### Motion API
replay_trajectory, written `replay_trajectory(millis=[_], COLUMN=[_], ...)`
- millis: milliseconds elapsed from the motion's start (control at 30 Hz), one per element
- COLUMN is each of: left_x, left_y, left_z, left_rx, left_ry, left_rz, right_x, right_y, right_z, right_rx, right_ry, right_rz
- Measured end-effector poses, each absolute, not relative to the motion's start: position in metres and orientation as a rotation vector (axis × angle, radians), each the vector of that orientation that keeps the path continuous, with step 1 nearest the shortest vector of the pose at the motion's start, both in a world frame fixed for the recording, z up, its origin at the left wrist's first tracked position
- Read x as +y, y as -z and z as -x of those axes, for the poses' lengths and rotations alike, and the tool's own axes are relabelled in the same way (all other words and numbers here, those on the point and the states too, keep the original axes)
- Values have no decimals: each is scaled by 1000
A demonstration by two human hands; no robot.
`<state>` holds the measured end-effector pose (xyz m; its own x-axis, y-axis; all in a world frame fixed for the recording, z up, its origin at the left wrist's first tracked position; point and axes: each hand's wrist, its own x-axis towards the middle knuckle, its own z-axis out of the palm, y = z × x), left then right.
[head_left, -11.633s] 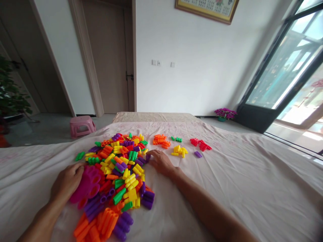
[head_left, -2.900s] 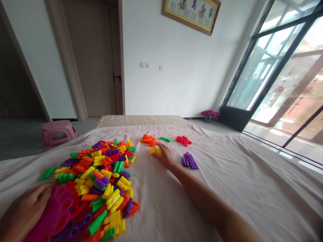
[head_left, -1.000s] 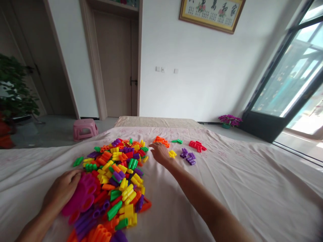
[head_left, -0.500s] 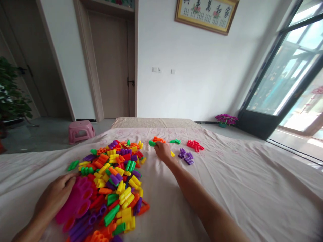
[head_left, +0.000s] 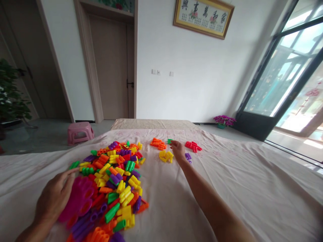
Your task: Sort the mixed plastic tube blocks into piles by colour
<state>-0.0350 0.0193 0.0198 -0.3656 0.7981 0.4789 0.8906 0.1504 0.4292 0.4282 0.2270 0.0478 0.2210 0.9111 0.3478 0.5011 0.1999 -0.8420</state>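
My left hand (head_left: 54, 193) is beside a big heap of plastic building blocks (head_left: 112, 174), its index finger stretched out and the thumb apart. It lies against a large pink block (head_left: 78, 198) with rounded lobes, and its fingertip is near a ribbed green block (head_left: 87, 171). My right hand (head_left: 178, 150) reaches across the cloth, its fingers bent at a small green block (head_left: 169, 141). The hand covers part of the spot, so the grip shows only partly. Around it lie sorted groups: orange blocks (head_left: 158, 144), yellow blocks (head_left: 166, 156), red blocks (head_left: 193, 146) and partly hidden purple blocks (head_left: 188, 157).
A pale flowered cloth (head_left: 239, 188) with creases covers the surface under the blocks. Beyond its left side a pink stool (head_left: 80, 132) stands on the floor. Potted magenta flowers (head_left: 224, 121) are near the glass door at the right.
My right hand has moved right with the green block, from beside the orange group to the green group, uncovering the orange and yellow blocks. My left index finger has straightened out.
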Motion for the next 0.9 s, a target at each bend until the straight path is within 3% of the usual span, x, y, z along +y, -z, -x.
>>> replay_trajectory(millis=[200,433,633,900], left_x=[-4,-64,-60,2], left_y=[-34,-47,-51,-50], left_z=[-1,-57,-100,-144], left_rx=[-1773,-1245,-1214,-1382], left_ry=[1189,521,334,622], left_rz=[1969,2501,2522,2475], right_x=[165,130,124,117], right_y=[-24,-12,-16,-19], right_z=[-387,-366,-360,-361], right_rx=[-1684,-2123,-2343,-2381], right_ry=[-658,-489,-362,-268], right_rz=[1114,1072,1068,1048])
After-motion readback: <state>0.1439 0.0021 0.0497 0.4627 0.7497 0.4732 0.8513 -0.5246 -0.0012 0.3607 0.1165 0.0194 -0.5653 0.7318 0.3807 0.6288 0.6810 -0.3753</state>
